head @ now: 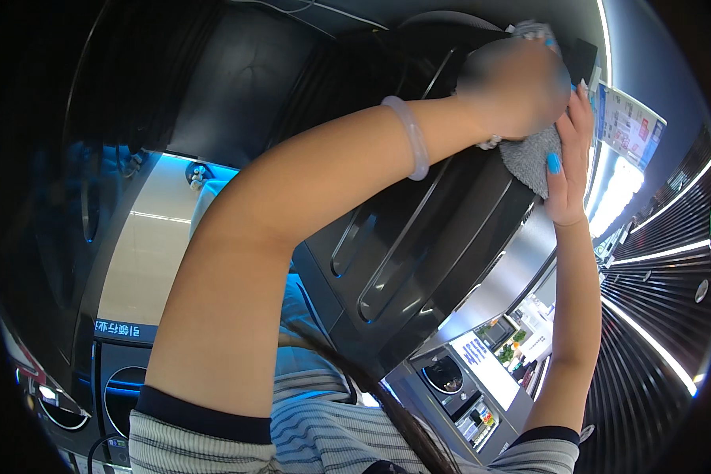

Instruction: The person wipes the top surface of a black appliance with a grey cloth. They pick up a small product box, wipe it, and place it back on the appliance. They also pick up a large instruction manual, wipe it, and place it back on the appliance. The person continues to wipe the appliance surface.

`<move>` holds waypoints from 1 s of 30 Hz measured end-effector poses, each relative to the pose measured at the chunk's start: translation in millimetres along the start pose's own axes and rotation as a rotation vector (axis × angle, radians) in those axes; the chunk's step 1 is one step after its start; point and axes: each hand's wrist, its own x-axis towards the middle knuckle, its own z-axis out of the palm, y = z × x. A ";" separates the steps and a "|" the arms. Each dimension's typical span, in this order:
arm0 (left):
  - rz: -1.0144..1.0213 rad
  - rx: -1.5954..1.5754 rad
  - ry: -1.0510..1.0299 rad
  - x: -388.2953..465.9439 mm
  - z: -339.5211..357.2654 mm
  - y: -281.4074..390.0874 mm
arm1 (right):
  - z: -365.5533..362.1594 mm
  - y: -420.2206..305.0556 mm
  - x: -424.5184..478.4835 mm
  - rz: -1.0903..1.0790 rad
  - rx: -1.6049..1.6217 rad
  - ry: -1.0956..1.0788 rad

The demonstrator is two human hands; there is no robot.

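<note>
A grey fluffy cloth (532, 161) lies against the upper edge of a dark appliance cabinet (403, 237) with long embossed ribs in its panel. My left hand (515, 89), mostly blurred, is on the cloth; part of the cloth shows past its blue-nailed fingertips. A pale bangle (410, 137) circles my left forearm, and a beaded bracelet (488, 142) sits at the wrist. My right hand (572, 157) is beside it at the cabinet's edge, its blue-nailed thumb over the cloth and its fingers stretched along the far side. What those fingers touch is partly hidden.
Front-loading machines stand at the lower left (124, 391) and lower right (444, 376). A printed sign (631, 127) bearing writing is at the upper right. Pale floor tiles (145, 255) show left of my arm. Dark ribbed panelling with light strips (646, 332) fills the right side.
</note>
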 end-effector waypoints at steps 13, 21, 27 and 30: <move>-0.366 -0.177 0.121 31.6 20.4 -57.9 | -2.0 31.6 37.7 -0.194 -0.060 -0.049; -0.512 -0.291 -0.022 22.1 21.1 -89.4 | -9.2 62.0 47.7 -0.331 -0.108 -0.158; -0.746 -0.240 -0.154 -3.7 13.5 -102.8 | -10.6 38.1 59.6 -0.080 -0.008 -0.134; -0.665 -0.310 -0.130 -36.1 5.8 -107.1 | -16.2 6.1 59.6 0.006 0.002 -0.186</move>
